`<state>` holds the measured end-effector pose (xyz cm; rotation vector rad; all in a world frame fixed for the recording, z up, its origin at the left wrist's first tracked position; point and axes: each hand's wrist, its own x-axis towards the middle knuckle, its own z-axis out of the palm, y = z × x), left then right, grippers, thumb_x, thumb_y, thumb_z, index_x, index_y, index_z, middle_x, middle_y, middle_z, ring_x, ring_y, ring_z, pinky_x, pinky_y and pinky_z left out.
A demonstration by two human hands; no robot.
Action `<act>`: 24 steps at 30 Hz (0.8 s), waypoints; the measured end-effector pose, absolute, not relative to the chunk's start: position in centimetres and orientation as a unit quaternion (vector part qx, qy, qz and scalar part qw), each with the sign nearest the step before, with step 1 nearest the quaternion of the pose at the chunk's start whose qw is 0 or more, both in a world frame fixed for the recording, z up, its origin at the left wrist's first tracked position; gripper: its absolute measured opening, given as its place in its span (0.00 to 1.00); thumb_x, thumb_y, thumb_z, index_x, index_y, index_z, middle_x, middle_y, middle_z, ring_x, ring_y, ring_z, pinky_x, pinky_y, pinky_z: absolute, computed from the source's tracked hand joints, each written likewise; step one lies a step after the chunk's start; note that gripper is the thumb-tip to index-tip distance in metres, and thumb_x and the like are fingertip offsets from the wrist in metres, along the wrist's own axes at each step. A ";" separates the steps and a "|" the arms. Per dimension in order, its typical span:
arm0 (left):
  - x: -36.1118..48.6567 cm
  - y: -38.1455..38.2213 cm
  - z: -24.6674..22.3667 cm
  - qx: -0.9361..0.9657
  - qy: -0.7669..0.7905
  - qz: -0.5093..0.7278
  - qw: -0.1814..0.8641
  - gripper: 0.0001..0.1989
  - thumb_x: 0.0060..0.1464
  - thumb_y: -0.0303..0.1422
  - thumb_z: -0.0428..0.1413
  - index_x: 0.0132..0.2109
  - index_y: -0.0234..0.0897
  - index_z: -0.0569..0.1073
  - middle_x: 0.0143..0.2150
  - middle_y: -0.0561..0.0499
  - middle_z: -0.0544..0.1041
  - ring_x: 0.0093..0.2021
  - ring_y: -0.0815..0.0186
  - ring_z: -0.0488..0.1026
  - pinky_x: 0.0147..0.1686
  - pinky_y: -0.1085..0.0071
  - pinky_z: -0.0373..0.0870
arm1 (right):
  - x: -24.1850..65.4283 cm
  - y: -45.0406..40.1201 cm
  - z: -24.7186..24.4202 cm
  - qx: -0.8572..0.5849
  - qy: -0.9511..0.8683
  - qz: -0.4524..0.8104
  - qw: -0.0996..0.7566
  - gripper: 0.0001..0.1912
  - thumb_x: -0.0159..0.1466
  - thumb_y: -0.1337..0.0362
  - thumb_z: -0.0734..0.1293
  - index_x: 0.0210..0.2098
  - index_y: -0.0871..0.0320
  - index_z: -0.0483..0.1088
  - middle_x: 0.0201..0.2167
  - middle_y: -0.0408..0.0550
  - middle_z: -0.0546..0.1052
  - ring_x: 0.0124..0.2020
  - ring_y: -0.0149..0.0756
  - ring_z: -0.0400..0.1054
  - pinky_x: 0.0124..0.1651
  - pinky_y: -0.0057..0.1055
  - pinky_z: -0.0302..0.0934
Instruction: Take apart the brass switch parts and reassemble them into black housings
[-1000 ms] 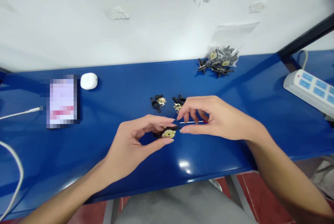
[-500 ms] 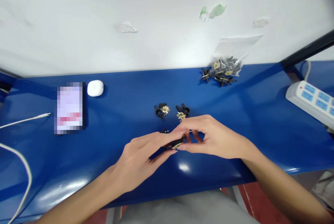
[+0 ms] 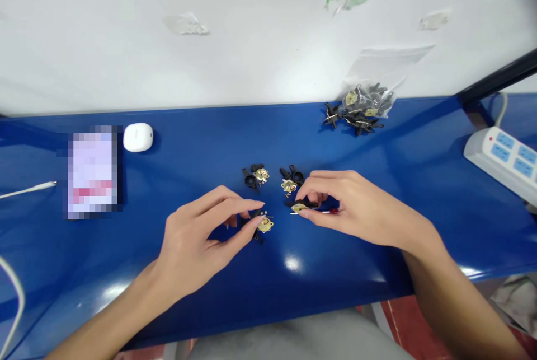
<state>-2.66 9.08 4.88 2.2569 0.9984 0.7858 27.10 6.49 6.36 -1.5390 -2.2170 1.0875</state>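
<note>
Blue bench (image 3: 176, 141) fills my view; at lower centre, my left hand (image 3: 197, 242) sits narrow around a brass-and-black part (image 3: 264, 225), while my right hand (image 3: 348, 203) pinches a second brass-and-black part (image 3: 298, 208).

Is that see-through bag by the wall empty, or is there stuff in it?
Not empty: the clear plastic bag has small black-and-gold parts bunched inside its lower end.

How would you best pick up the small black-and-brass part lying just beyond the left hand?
Probably pinch its black plastic lugs from above, coming from the near side with the left hand. They stand out from the small black-and-brass part, while its brass disc lies low on the blue bench top, offering little edge.
</note>
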 end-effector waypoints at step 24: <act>-3.2 3.0 5.3 0.808 0.490 0.230 0.233 0.16 0.71 0.36 0.67 0.62 0.54 0.80 0.38 0.57 0.76 0.33 0.69 0.74 0.35 0.70 0.72 | 27.2 6.3 5.7 -0.493 -0.783 0.368 0.094 0.05 0.75 0.61 0.72 0.50 0.50 0.79 0.47 0.43 0.79 0.34 0.31 0.72 0.37 0.33 0.64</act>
